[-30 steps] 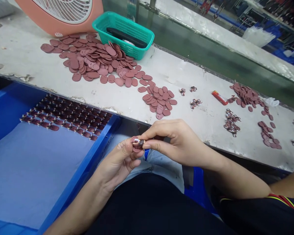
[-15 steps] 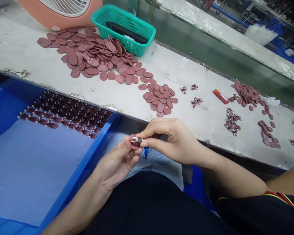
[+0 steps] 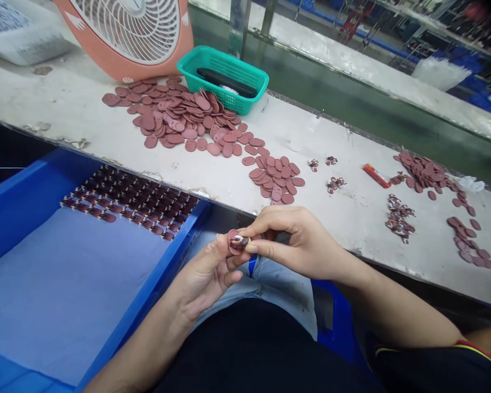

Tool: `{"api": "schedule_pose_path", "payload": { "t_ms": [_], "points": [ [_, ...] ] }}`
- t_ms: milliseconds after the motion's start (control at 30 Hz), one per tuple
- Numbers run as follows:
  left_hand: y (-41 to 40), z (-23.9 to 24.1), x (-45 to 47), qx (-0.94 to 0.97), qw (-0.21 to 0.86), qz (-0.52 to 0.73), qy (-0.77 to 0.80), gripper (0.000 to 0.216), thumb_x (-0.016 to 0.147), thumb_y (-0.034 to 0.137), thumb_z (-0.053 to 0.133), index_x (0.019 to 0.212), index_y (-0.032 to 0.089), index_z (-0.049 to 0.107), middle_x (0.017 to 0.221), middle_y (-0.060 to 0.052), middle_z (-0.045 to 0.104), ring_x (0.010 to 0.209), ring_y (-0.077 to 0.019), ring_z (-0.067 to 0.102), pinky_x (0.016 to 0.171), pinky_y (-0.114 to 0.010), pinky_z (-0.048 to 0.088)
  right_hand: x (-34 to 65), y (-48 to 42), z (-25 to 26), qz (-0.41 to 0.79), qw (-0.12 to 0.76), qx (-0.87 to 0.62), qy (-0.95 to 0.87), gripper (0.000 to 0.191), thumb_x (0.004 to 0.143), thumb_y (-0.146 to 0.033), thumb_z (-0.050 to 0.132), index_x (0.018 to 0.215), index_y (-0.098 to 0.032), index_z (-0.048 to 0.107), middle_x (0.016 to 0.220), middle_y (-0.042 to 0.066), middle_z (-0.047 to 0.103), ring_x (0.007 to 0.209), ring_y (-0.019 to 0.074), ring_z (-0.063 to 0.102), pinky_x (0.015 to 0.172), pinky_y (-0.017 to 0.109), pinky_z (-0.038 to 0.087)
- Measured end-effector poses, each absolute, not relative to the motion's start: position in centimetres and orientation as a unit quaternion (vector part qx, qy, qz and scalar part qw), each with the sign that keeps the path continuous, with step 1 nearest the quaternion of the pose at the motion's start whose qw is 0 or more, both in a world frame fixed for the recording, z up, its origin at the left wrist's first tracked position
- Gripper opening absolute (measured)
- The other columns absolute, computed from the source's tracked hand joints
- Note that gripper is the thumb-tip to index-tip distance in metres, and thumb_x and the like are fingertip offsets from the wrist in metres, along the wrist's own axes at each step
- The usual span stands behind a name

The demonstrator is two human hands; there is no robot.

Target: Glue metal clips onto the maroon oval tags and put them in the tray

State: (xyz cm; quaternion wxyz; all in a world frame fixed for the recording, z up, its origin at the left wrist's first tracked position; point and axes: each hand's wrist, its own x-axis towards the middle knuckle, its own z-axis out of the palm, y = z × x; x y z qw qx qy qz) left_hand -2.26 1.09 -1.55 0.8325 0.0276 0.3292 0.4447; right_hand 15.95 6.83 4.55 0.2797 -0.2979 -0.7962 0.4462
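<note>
Above my lap, my left hand (image 3: pixel 210 267) pinches a reddish-brown oval disc (image 3: pixel 233 243) between thumb and fingers. My right hand (image 3: pixel 292 237) grips a small dark brown and white figurine (image 3: pixel 243 240) with thumb and index finger, pressed against the face of that disc. Fingertips cover part of both pieces. Just beyond my hands, a small pile of the same oval discs (image 3: pixel 276 177) lies near the bench edge. Several loose figurines (image 3: pixel 335 184) sit to the right of it.
A blue tray (image 3: pixel 147 284) at left holds rows of discs with figurines (image 3: pixel 126 196) on a pale sheet. Along the bench (image 3: pixel 204 174) stand an orange fan (image 3: pixel 126 38), a green basket (image 3: pixel 225 82) and a big disc heap (image 3: pixel 180 117). A red lighter (image 3: pixel 376 176) lies right; another person's arm shows lower right.
The view has shifted, so the bench and tray appear lower and further right, with more of the fan showing. My hands keep hold of the disc and figurine, the disc slightly turned.
</note>
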Motion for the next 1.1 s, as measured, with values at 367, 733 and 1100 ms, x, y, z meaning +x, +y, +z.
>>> {"api": "schedule_pose_path", "payload": {
  "t_ms": [367, 733, 1100],
  "points": [
    [0.3, -0.5, -1.9, 0.185, 0.57, 0.637, 0.485, 0.028, 0.06, 0.031, 0.094, 0.078, 0.022, 0.075, 0.073, 0.002, 0.069, 0.062, -0.0111, 0.059, 0.048, -0.017, 0.051, 12.6, 5.3, 1.1, -0.027, 0.445, -0.3, -0.843, 0.028, 0.088, -0.011, 0.068, 0.115, -0.017, 0.066, 0.077, 0.005, 0.069, 0.065, 0.0166, 0.06, 0.059, 0.031, 0.05],
    [0.3, -1.5, -4.6, 0.184, 0.495, 0.655, 0.539, 0.019, 0.073, 0.036, 0.085, 0.082, 0.022, 0.075, 0.086, -0.001, 0.074, 0.068, -0.0137, 0.064, 0.051, -0.02, 0.05, 8.3, 5.3, -1.2, 0.032, 0.438, -0.236, -0.867, 0.028, 0.087, -0.008, 0.068, 0.114, -0.01, 0.065, 0.075, 0.006, 0.07, 0.062, 0.0167, 0.059, 0.056, 0.031, 0.05],
    [2.4, -12.1, -23.8, 0.265, 0.218, 0.349, 0.872, 0.035, 0.079, 0.046, 0.072, 0.099, 0.017, 0.075, 0.104, -0.014, 0.071, 0.109, -0.0385, 0.062, 0.095, -0.052, 0.047, 13.5, 4.4, -1.0, 0.022, 0.384, -0.251, -0.888, 0.028, 0.084, -0.003, 0.065, 0.111, -0.012, 0.068, 0.07, 0.005, 0.068, 0.058, 0.0169, 0.059, 0.053, 0.03, 0.053]
  ]
}}
